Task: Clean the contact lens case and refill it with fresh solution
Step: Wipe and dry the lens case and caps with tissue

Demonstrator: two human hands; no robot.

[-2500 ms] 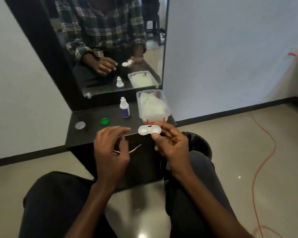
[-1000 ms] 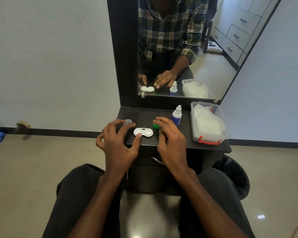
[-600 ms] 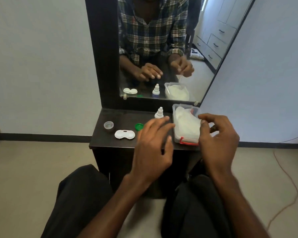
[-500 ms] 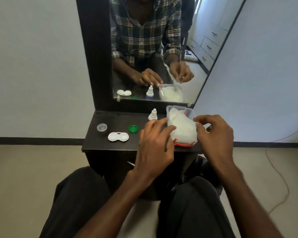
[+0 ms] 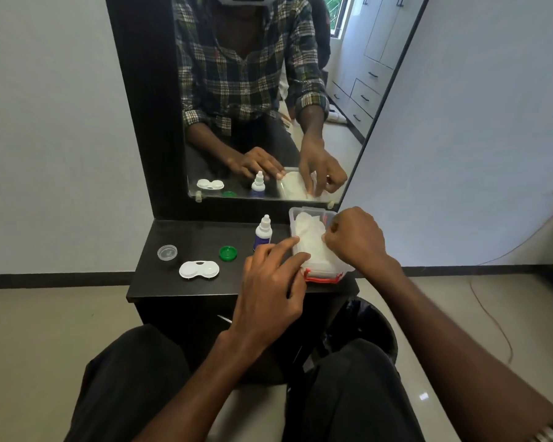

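A tall mirror (image 5: 262, 100) stands at the far edge of the dark worktop (image 5: 205, 285). At the worktop's right end sits a clear plastic box (image 5: 320, 272) with a red clasp, filled with white tissues (image 5: 310, 247). The left hand (image 5: 270, 288) rests against the box's left side, fingers spread and grasping nothing. The right hand (image 5: 355, 239) reaches into the box, fingers pinched on the tissues. A small dropper bottle (image 5: 263, 232) stands just left of the box. The white lens case (image 5: 199, 269) lies open toward the near left, well apart from both hands, between a green cap (image 5: 228, 253) and a clear cap (image 5: 167, 252).
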